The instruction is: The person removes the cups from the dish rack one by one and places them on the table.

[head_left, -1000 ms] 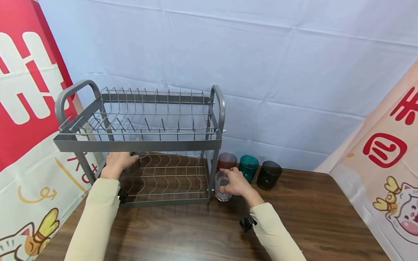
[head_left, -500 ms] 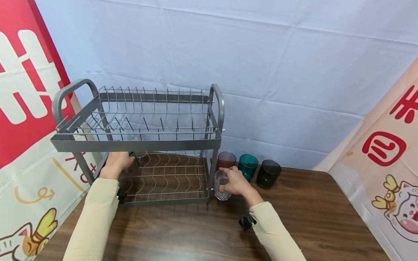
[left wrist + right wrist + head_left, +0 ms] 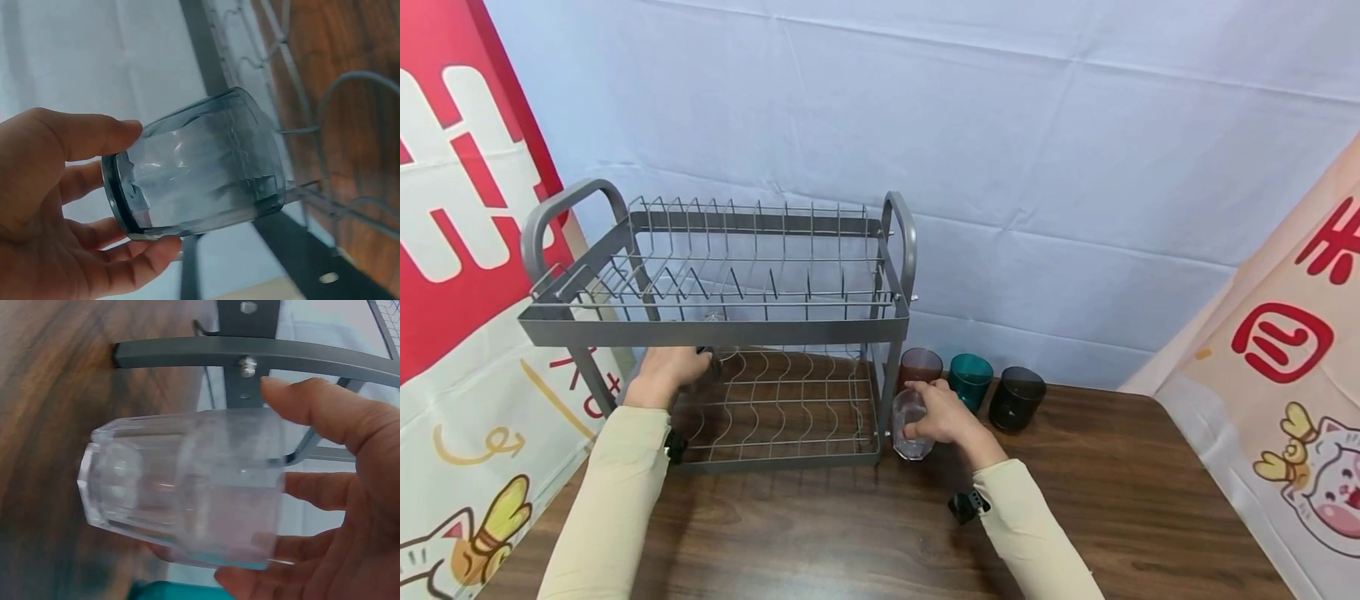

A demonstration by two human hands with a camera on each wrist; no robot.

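In the left wrist view my left hand (image 3: 69, 212) pinches a bluish-grey tinted drinking glass (image 3: 200, 169) near its rim, thumb on one side and fingers on the other. The glass is inside the lower tier of a grey two-tier dish rack (image 3: 715, 335). Its base faces the wires; whether it touches them I cannot tell. My right hand (image 3: 943, 414) holds a clear faceted drinking glass (image 3: 175, 481) near its rim, thumb and fingers on opposite sides. That glass is beside the rack's right front leg, its base at the wooden table (image 3: 820, 533).
Behind the right hand stand a reddish glass (image 3: 921, 363), a teal glass (image 3: 972, 379) and a black glass (image 3: 1017, 400) in a row. A small clear object (image 3: 713, 317) shows through the upper tier's wires. A pale cloth (image 3: 1000, 167) hangs behind.
My left hand, with its glass, has shifted very slightly within the lower tier, and the left sleeve has moved a little leftward. The right hand and the clear glass stay almost still.
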